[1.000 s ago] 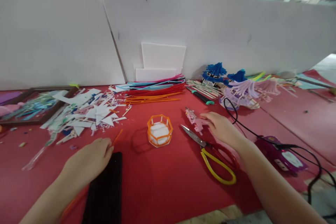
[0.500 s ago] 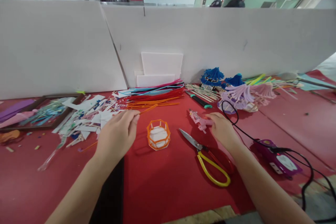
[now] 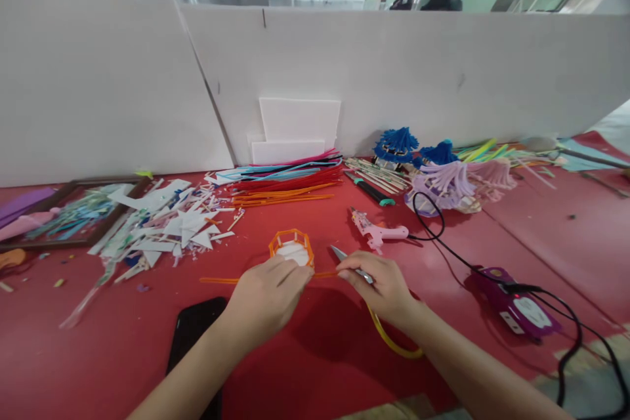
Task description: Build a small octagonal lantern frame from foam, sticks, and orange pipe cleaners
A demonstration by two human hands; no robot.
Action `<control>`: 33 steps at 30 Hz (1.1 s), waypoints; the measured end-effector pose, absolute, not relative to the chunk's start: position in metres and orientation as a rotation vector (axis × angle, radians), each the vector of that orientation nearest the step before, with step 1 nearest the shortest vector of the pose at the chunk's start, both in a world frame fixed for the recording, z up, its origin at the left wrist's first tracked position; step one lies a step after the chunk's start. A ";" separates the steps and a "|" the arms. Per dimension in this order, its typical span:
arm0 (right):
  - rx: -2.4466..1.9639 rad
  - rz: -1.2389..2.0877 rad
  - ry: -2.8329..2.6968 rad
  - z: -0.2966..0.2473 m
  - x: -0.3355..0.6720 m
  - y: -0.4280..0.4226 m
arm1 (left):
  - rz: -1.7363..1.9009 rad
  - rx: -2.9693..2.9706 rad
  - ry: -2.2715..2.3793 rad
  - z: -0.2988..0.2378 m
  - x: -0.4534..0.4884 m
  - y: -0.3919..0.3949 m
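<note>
A thin orange pipe cleaner [image 3: 219, 280] runs sideways low over the red table. My left hand [image 3: 273, 292] is closed on its middle, fingers pinched together. At its right end, thumb and fingertips of my right hand [image 3: 381, 285] pinch it too. Just behind my left hand stands a small eight-sided frame [image 3: 291, 243] with orange edges, short white posts and a white base; my fingers partly cover its near side. Scissors [image 3: 339, 253] with a yellow handle lie beneath my right hand, mostly hidden. The pink glue gun [image 3: 381, 233] rests on the table beyond my right hand.
Orange, red and blue pipe cleaners [image 3: 285, 184] lie at the back. White scraps [image 3: 182, 223] spread at left; a black phone [image 3: 197, 328] is under my left forearm. A green-black cutter [image 3: 371, 190], blue and lilac models [image 3: 438, 177] and a corded purple box [image 3: 519, 305] stand right.
My right hand has let go of the glue gun, moved left over the scissors and taken the orange pipe cleaner's end. My left hand has come down and right, in front of the frame.
</note>
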State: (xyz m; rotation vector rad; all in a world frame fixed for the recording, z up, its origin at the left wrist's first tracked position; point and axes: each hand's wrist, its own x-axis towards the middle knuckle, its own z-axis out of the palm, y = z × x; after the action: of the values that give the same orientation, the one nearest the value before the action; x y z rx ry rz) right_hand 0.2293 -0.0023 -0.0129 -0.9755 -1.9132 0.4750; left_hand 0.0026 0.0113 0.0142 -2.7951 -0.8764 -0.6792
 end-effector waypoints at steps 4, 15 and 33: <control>-1.028 0.587 -1.860 -0.015 0.231 0.000 | -0.758 -2.796 -0.906 0.014 -0.003 0.010; -1.170 0.819 -1.675 -0.012 0.216 0.010 | -0.810 -2.769 -1.054 0.018 -0.035 0.015; -1.223 0.923 -1.619 -0.020 0.198 0.048 | -0.855 -2.896 -1.349 0.002 -0.052 0.048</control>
State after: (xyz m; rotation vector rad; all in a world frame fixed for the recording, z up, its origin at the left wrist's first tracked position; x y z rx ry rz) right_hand 0.1979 0.0477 -0.0200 -1.2225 -1.6194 0.9227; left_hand -0.0524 0.0483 0.0023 -2.8963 -1.3495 -0.8548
